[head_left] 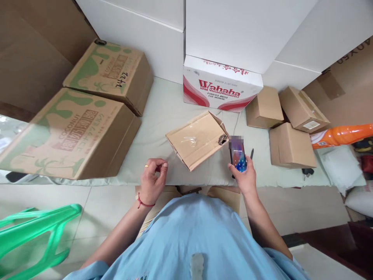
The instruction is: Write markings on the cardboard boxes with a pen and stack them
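My right hand (245,175) grips a smartphone (239,157) by its lower edges, with the lit screen facing up; part of its top is blurred. A black pen-like object (252,153) lies just beyond my fingers. Near the table's front edge, my left hand (154,177) rests with its fingers curled and thumb drawn in, and nothing shows in it. It wears a ring and a red cord bracelet. Between and beyond both hands, a small taped cardboard box (198,140) sits at an angle. A dark, ragged hole marks its right corner.
Two large coconut-drink cartons (87,136) (116,74) stand left. A white Wahaha carton (221,87) is against the back wall. Several small brown boxes (291,146) and an orange bottle (344,136) are at right. A green plastic stool (43,229) stands on the floor, lower left.
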The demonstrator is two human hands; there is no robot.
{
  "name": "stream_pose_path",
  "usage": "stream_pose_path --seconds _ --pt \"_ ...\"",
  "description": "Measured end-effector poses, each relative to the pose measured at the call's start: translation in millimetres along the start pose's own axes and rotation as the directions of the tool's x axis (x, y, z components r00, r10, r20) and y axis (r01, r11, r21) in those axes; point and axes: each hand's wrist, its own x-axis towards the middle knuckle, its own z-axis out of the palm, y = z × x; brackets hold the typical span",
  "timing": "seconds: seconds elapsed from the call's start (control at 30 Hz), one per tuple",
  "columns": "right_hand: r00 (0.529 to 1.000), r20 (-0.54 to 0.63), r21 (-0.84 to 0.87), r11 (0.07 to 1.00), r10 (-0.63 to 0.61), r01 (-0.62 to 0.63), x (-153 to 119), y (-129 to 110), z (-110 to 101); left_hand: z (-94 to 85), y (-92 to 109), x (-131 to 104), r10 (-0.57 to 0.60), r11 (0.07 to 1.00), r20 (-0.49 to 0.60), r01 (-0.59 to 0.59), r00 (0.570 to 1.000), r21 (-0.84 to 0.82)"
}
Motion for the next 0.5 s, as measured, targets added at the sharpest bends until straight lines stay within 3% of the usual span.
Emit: stream_pose_path --seconds 0.13,0.27,0.4,0.5 --pt "0.992 0.129 -0.11 0.993 -0.016 0.031 -16 21 23 -9.5 -1 13 -0.009 0.998 -0.046 0.006 0.999 -0.064" --pt "0.969 0.249 -0.288 0.955 -0.004 0.077 -36 19 34 -10.6 -5 24 -0.021 0.99 -0.03 0.017 0.999 -0.137" --pt "0.923 0.384 -0.443 0.871 -0.032 0.214 -31 15 23 -3.8 -8 26 -0.058 0.986 0.012 0.059 0.998 -0.154" --pt "0.909 0.402 -0.443 0.847 -0.104 0.293 -12 20 6 1.3 -14 23 -0.061 0.98 0.042 0.068 0.997 -0.187"
